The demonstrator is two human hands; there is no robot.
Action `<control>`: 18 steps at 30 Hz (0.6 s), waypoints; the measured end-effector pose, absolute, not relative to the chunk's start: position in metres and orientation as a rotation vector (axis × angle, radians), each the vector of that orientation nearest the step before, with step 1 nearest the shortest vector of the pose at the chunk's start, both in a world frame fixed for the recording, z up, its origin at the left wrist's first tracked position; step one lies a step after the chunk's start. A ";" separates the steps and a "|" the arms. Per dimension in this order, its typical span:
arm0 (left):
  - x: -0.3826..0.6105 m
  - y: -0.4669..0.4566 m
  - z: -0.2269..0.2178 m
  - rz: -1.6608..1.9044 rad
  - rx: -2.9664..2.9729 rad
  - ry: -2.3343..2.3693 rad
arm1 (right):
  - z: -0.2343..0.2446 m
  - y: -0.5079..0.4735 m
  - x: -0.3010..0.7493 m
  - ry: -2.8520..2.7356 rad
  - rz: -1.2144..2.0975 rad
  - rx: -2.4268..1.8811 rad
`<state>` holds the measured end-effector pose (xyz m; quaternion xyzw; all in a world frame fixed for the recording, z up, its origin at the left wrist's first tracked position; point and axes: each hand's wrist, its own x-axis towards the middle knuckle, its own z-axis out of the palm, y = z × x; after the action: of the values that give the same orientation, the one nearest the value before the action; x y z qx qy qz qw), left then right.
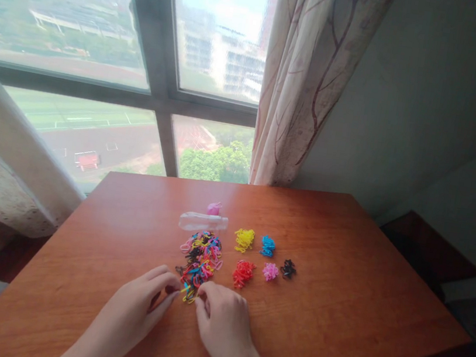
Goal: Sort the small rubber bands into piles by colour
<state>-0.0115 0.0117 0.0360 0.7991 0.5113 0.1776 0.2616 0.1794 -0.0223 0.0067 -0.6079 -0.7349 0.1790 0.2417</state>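
A mixed pile of small coloured rubber bands (203, 250) lies on the wooden table in front of me. My left hand (146, 293) is at the pile's near left edge, thumb and forefinger pinched on a yellow rubber band (185, 289). At the near right edge, my right hand (225, 318) is closed in a pinch; what is between its fingertips is too small to make out. Right of the pile lie single-colour heaps: yellow bands (244, 239), blue bands (268, 246), red bands (243, 274), pink bands (270, 272) and black bands (288, 269).
Behind the pile lies a clear plastic container or bag (203, 222), with a small pink object (214, 208) beyond it. The wooden table (334, 310) reaches back to a window, with a patterned curtain (296, 80) at its far edge.
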 end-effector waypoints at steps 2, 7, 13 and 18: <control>-0.008 0.016 0.039 0.472 2.165 1.400 | 0.006 -0.023 0.179 -2.005 0.502 -1.668; -0.004 0.021 0.044 0.380 2.041 1.397 | 0.006 -0.024 0.182 -1.988 0.510 -1.654; -0.009 0.019 0.036 0.362 1.864 1.378 | 0.009 -0.029 0.185 -1.875 0.626 -1.605; -0.009 0.018 0.032 0.359 1.836 1.361 | 0.007 -0.029 0.179 -1.782 0.756 -1.549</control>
<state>-0.0087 0.0182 0.0321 0.7266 0.5387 0.1420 0.4021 0.1787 -0.0294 0.0073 -0.5907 -0.6798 0.2885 0.3251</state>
